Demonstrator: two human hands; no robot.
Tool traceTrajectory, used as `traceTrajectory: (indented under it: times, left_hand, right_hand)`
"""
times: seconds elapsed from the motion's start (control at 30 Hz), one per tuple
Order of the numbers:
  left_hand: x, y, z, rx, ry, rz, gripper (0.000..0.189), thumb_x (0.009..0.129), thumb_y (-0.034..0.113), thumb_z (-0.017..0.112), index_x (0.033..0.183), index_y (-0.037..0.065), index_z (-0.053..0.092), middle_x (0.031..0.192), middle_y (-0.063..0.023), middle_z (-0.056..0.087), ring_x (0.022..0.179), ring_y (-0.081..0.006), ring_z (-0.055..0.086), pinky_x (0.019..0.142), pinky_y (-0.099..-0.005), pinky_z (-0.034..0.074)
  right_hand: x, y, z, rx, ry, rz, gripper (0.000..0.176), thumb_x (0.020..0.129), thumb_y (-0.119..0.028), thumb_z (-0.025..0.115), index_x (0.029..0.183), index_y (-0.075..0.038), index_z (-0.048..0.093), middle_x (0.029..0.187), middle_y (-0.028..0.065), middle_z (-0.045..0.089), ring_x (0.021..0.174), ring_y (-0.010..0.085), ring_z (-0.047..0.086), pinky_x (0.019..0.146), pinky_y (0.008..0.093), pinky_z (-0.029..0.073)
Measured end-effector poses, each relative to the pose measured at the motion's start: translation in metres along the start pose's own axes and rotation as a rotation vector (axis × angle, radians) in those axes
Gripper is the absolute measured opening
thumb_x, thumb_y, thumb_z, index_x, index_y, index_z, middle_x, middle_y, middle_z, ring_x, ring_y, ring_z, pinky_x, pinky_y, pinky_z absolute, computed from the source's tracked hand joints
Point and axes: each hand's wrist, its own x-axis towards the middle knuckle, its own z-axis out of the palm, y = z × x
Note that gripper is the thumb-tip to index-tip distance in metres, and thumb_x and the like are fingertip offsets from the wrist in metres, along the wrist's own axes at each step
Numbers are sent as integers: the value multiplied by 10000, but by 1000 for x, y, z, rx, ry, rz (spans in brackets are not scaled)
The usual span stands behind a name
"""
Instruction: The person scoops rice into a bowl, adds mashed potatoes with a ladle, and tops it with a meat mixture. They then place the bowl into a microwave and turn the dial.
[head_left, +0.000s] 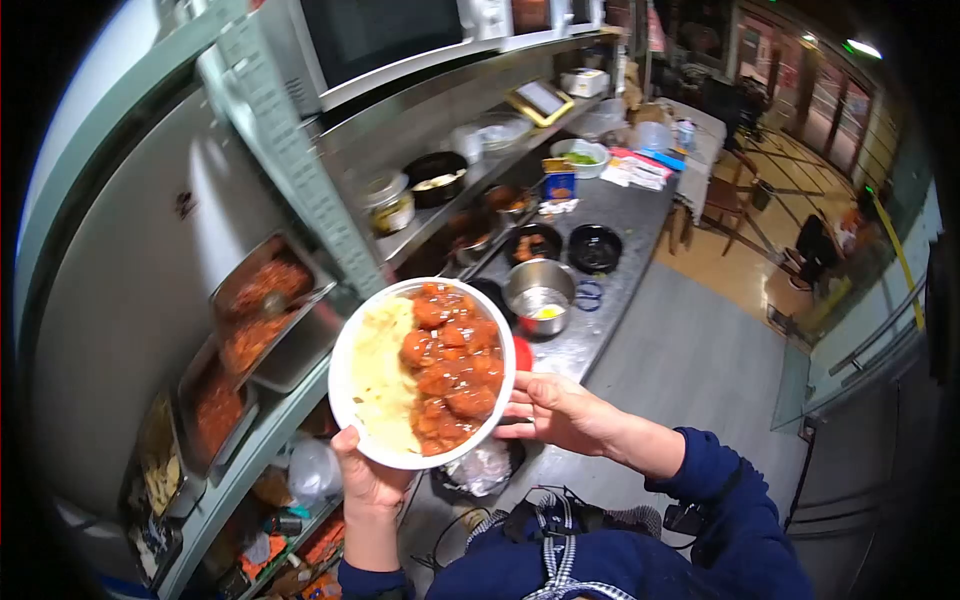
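A round white bowl [345,405] is held up in front of me, tilted so that its contents face me. Glossy red-sauced chunks [455,370] fill its right half, and a pale yellow food [384,375] fills the left. My left hand [370,482] grips the lower left of the bowl, thumb on the rim and the other fingers hidden beneath. At the right side, my right hand [560,410] holds the bowl with its fingers against and partly under the rim.
Metal pans of reddish food [275,285] stand on the shelf to the left. A steel pot [540,295] and a black bowl [595,248] sit on the steel counter [625,225]. Above is a microwave [385,40]. A chair [725,200] stands farther off, and a seated person shows at far right.
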Motion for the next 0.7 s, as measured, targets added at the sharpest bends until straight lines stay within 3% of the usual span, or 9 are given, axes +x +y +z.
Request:
traceTrajectory:
  times: [0.17, 0.37, 0.6, 0.7]
  left_hand:
    - [55, -110, 86, -52, -202, -232, 837, 650, 345, 660, 1327, 37, 277, 1324, -147, 371, 1184, -317, 406, 980, -485, 348]
    - [124, -197, 168, 8, -349, -471, 839, 667, 389, 663, 1337, 72, 269, 1330, -142, 360, 1199, -309, 387, 995, -494, 304]
    - [244, -283, 228, 99, -465, -519, 758, 704, 404, 636, 1323, 124, 298, 1296, -80, 408, 1174, -236, 407, 961, -456, 316]
    - [307, -303, 254, 170, -519, -473, 775, 722, 464, 621, 1330, 118, 289, 1304, -75, 404, 1183, -227, 400, 971, -443, 307]
  right_hand:
    - [-100, -83, -49, -33, 252, -149, 519, 853, -360, 549, 1207, 4, 437, 1179, 112, 510, 1094, 212, 495, 954, 404, 397]
    - [-160, -163, -123, 5, 361, -305, 583, 841, -382, 546, 1215, 33, 381, 1165, 220, 474, 1069, 282, 506, 925, 433, 427]
    - [-162, -257, -235, -50, 478, -390, 647, 784, -401, 562, 1235, 22, 369, 1182, 208, 477, 1081, 293, 500, 937, 458, 400]
    - [-144, -309, -283, -111, 433, -398, 676, 773, -437, 544, 1259, -3, 363, 1199, 178, 482, 1093, 283, 494, 940, 457, 386]
